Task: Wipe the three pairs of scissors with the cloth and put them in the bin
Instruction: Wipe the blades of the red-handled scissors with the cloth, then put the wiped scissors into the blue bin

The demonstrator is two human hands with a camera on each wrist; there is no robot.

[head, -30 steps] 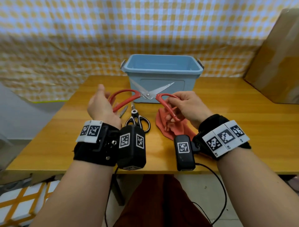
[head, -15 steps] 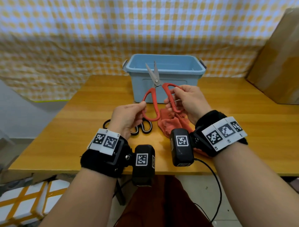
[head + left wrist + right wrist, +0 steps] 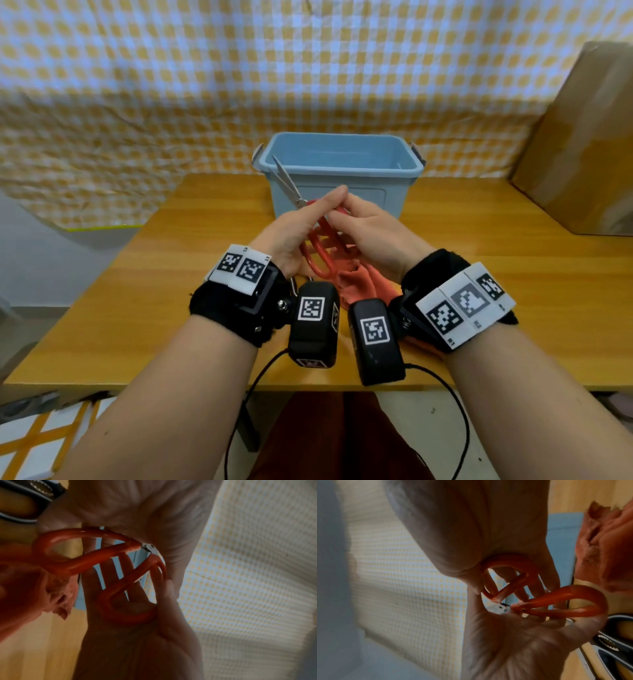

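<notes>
Both hands hold the red-handled scissors (image 3: pixel 320 255) above the table, in front of the blue bin (image 3: pixel 342 171). The blades (image 3: pixel 287 181) are closed and point up and left, over the bin's near left corner. My left hand (image 3: pixel 323 209) pinches one handle loop (image 3: pixel 126 609) between thumb and fingers. My right hand (image 3: pixel 344 214) grips the other loop (image 3: pixel 573 601). The orange-red cloth (image 3: pixel 356 284) lies crumpled on the table under the hands. Black-handled scissors (image 3: pixel 616 646) lie on the table beside it, hidden by my left wrist in the head view.
The wooden table (image 3: pixel 513 274) stands against a yellow-checked curtain (image 3: pixel 308 68). A large cardboard box (image 3: pixel 582 144) sits at the back right. The bin's inside looks bare as far as it shows.
The red scissors went from wide open to closed. My hands came together at the handles, and the blades tilted left.
</notes>
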